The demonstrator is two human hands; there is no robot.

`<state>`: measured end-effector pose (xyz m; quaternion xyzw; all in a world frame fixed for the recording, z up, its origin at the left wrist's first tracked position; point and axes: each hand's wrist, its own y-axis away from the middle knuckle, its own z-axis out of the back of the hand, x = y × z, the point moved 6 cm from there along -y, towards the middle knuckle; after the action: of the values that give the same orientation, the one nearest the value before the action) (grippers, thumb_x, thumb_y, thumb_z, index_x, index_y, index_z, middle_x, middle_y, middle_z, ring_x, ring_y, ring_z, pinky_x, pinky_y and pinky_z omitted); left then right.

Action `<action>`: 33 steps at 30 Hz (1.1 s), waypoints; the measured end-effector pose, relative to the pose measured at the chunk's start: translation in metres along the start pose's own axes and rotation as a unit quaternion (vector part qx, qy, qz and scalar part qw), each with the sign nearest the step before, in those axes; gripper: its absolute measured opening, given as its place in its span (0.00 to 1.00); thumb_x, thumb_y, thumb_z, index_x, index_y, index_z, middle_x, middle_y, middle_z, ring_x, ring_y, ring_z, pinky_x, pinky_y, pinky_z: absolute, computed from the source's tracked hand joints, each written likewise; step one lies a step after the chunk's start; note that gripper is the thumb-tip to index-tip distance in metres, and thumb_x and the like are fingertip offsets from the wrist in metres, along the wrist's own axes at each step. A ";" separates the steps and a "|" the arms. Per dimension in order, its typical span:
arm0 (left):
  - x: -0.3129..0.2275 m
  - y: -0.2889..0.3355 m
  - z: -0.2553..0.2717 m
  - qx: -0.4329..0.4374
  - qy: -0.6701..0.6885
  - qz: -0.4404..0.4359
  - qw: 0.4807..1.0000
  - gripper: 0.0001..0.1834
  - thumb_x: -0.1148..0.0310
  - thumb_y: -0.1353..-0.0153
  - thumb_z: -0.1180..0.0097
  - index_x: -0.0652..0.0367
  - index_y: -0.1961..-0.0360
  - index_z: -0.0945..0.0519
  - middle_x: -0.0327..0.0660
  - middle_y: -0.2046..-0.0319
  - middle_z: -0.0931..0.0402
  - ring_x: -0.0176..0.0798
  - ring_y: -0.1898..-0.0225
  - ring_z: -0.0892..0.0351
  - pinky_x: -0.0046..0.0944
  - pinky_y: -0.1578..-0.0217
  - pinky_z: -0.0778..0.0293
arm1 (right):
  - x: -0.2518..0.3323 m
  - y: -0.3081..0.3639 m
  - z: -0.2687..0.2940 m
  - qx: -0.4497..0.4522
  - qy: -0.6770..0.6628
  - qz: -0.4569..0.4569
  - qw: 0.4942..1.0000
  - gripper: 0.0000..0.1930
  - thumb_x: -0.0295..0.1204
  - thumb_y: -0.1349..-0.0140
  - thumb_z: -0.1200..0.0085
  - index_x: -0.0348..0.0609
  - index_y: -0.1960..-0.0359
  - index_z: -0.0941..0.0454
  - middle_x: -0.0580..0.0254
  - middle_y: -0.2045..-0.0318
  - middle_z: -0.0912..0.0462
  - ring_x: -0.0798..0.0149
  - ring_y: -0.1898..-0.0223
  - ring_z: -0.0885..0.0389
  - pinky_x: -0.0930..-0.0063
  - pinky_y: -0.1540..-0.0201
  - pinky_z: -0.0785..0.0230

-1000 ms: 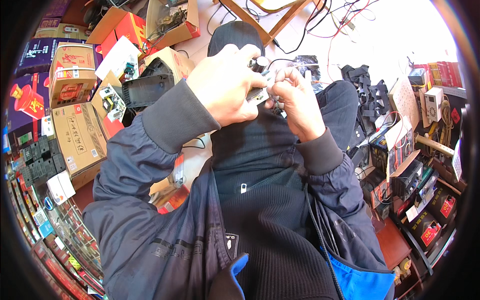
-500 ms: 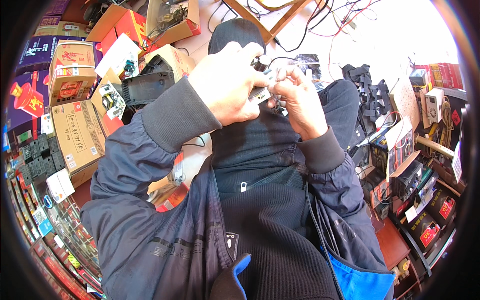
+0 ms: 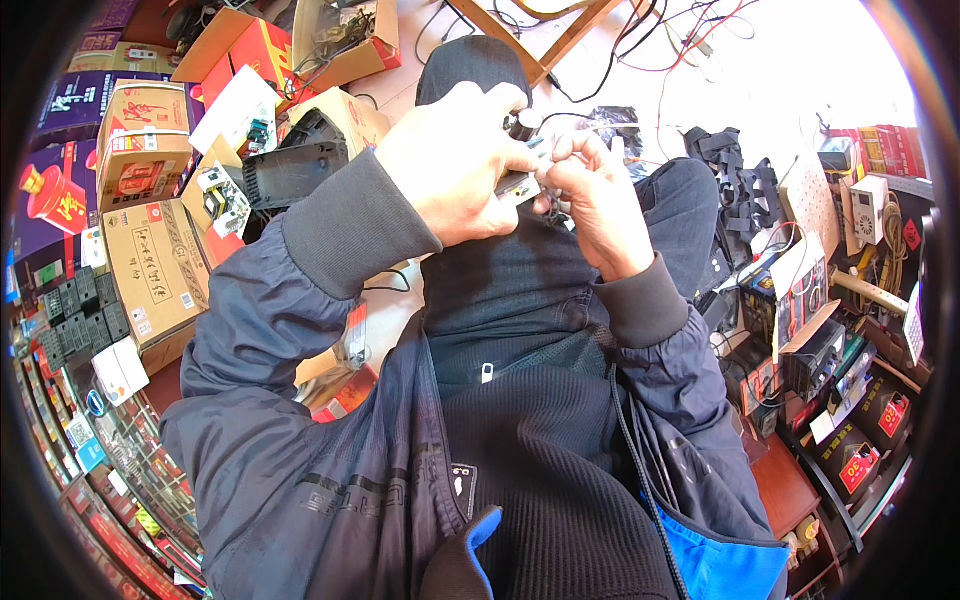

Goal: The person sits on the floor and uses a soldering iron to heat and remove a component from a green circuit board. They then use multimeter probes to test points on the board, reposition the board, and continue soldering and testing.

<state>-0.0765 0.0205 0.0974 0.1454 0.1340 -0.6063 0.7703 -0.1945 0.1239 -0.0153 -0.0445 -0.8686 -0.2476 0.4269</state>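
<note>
Above my knees, my left hand is closed around a small circuit board. Its pale underside edge and some parts show between thumb and fingers. A dark round component sticks out past the fingertips. Close against the board's right side, my right hand is closed, thumb and fingers pinched together. What lies in that pinch is too small and too covered to name. A thin dark wire arcs out above the fingers, and a dark tangle hangs under the right fingertips.
Cartons, a black plastic housing and a loose circuit board lie at left. Cables and a wooden frame are on the floor ahead. Black straps and a wooden-handled tool lie at right.
</note>
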 end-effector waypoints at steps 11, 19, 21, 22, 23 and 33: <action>0.000 0.001 0.000 -0.008 -0.001 -0.006 1.000 0.27 0.60 0.50 0.27 0.55 0.47 0.08 0.50 0.36 0.27 0.55 0.43 0.23 0.50 0.39 0.23 | 0.000 0.002 0.001 0.015 0.027 -0.007 0.999 0.09 0.23 0.33 0.38 0.46 0.55 0.25 0.63 0.62 0.16 0.66 0.65 0.16 0.72 0.58 0.21; 0.000 0.002 0.001 -0.005 -0.004 -0.007 1.000 0.27 0.60 0.50 0.27 0.54 0.46 0.08 0.50 0.36 0.27 0.55 0.43 0.23 0.50 0.40 0.23 | 0.002 0.002 -0.002 0.009 0.027 0.010 1.000 0.13 0.22 0.33 0.35 0.41 0.52 0.27 0.60 0.65 0.16 0.68 0.69 0.15 0.75 0.63 0.22; 0.000 0.003 0.002 -0.008 -0.005 -0.011 1.000 0.27 0.60 0.50 0.27 0.54 0.45 0.08 0.50 0.36 0.27 0.55 0.44 0.23 0.50 0.40 0.23 | 0.001 0.002 -0.003 0.009 0.029 0.014 0.999 0.13 0.22 0.33 0.36 0.41 0.52 0.27 0.60 0.65 0.15 0.68 0.70 0.15 0.76 0.63 0.23; 0.000 0.003 0.001 -0.006 -0.004 -0.010 1.000 0.27 0.60 0.50 0.27 0.53 0.45 0.08 0.50 0.36 0.27 0.55 0.44 0.23 0.50 0.40 0.23 | 0.001 0.001 -0.003 0.008 0.029 0.013 0.999 0.13 0.21 0.33 0.36 0.41 0.52 0.27 0.60 0.65 0.15 0.68 0.70 0.15 0.76 0.63 0.23; 0.000 0.003 0.001 -0.004 -0.004 -0.008 1.000 0.27 0.60 0.50 0.27 0.53 0.45 0.08 0.49 0.36 0.28 0.55 0.44 0.23 0.50 0.40 0.23 | 0.000 0.001 -0.002 0.004 0.028 0.010 1.000 0.13 0.21 0.33 0.36 0.41 0.52 0.27 0.60 0.65 0.15 0.68 0.70 0.15 0.76 0.63 0.23; 0.002 0.004 0.001 -0.009 0.007 -0.006 1.000 0.27 0.61 0.50 0.27 0.52 0.45 0.08 0.51 0.36 0.27 0.55 0.43 0.23 0.50 0.39 0.24 | -0.001 0.001 -0.003 0.001 0.011 0.014 1.000 0.10 0.21 0.31 0.39 0.39 0.52 0.26 0.59 0.65 0.15 0.68 0.68 0.15 0.74 0.61 0.20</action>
<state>-0.0724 0.0187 0.0976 0.1421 0.1458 -0.6083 0.7671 -0.1917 0.1237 -0.0140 -0.0537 -0.8634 -0.2407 0.4402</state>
